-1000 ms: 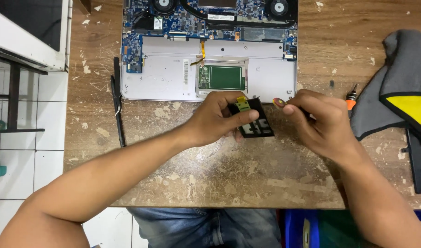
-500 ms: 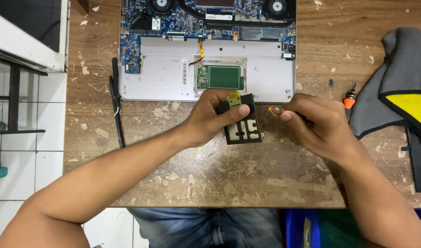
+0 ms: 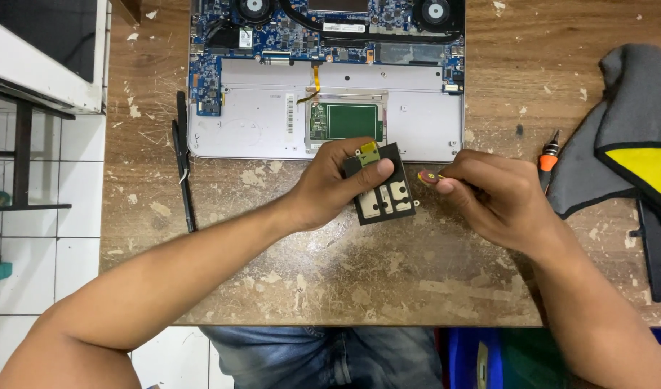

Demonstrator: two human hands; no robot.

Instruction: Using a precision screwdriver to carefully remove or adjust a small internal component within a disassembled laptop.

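Note:
My left hand (image 3: 338, 184) grips a small black rectangular part (image 3: 383, 189) with pale metal pads and a yellow tab, holding it just above the wooden table (image 3: 345, 274). My right hand (image 3: 489, 191) is to its right, fingers pinched on a small red and yellow piece (image 3: 426, 176) near the part's right edge. An opened silver laptop (image 3: 258, 130) lies bottom-up just beyond both hands, with its blue circuit board (image 3: 287, 32), two fans and green trackpad board (image 3: 345, 120) exposed.
A grey and yellow cloth (image 3: 633, 144) lies at the right edge, with an orange-handled screwdriver (image 3: 547, 162) beside it. A thin black tool (image 3: 183, 162) lies left of the laptop. A white shelf (image 3: 42, 57) stands over the tiled floor at left.
My left hand has tilted and shifted the black part slightly leftward and lower. My right hand has drawn back a little from the part, its fingertips pinched on the small red piece.

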